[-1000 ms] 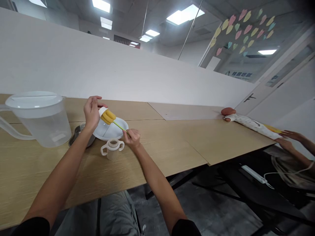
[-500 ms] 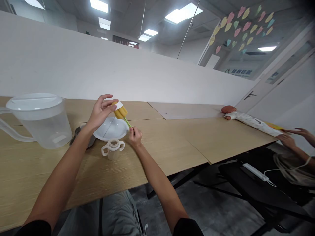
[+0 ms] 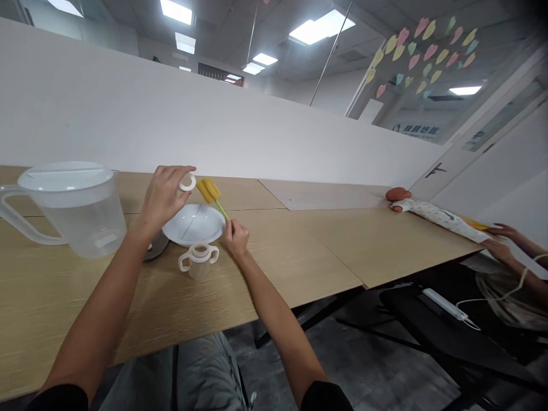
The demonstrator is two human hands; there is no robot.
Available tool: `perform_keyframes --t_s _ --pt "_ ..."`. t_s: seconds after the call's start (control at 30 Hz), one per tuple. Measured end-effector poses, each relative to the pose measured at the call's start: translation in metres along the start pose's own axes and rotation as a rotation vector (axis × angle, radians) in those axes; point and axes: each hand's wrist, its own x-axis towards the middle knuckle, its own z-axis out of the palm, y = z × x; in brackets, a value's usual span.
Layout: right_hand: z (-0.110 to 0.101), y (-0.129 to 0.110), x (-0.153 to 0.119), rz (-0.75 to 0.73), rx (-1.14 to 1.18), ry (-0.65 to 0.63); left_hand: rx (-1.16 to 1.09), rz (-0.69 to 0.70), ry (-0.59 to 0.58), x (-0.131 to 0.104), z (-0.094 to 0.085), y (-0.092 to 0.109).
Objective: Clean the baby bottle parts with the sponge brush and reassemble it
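Observation:
My left hand (image 3: pixel 165 194) pinches a white bottle collar ring (image 3: pixel 187 182) between thumb and fingers, above a white bowl (image 3: pixel 193 226). In my right hand (image 3: pixel 237 235) is the green handle of a bottle brush with a yellow sponge head (image 3: pixel 208 190). The sponge is just right of the ring and apart from it. Below the hands a small clear baby bottle (image 3: pixel 199 268) with two white side handles stands upright on the table, its top open. Partly hidden behind my left forearm is a dark round dish (image 3: pixel 157 249).
A large clear pitcher (image 3: pixel 88 220) with a white lid stands at the left of the wooden table (image 3: pixel 299 245). At the far right lie a swaddled doll (image 3: pixel 440 218) and another person's hands (image 3: pixel 499 242). A black chair (image 3: pixel 454 325) holds a white power strip (image 3: pixel 443 302).
The white ring was against the sponge head; my left hand has drawn it leftward off the sponge and turned it so its opening shows. My right hand has stayed nearly in place.

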Motion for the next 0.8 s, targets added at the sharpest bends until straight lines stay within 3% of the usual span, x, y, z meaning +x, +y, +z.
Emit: perform_keyframes --t_s 0.1,0.23,0.37,0.43,0.57,0.67,0.8 --pt "0.000 0.003 0.001 0.060 -0.020 0.033 0.150 -0.058 -0.127 -0.002 -0.013 -0.024" --pt "0.000 0.005 0.002 0.062 -0.033 0.032 0.407 -0.282 -0.527 -0.011 -0.021 -0.075" --pt "0.000 0.006 0.001 0.040 -0.026 0.012 0.496 -0.452 -0.701 -0.024 -0.017 -0.116" --pt "-0.001 0.006 0.001 0.032 -0.033 0.012 0.531 -0.468 -0.771 -0.028 -0.013 -0.129" --pt "-0.001 0.005 0.001 -0.008 -0.037 0.033 0.636 -0.514 -0.809 -0.034 -0.002 -0.140" --pt "-0.001 0.004 0.000 -0.030 -0.032 0.032 0.640 -0.641 -0.857 -0.036 0.005 -0.136" --pt "-0.001 0.004 0.000 -0.047 -0.036 0.014 0.614 -0.679 -0.902 -0.040 0.007 -0.125"
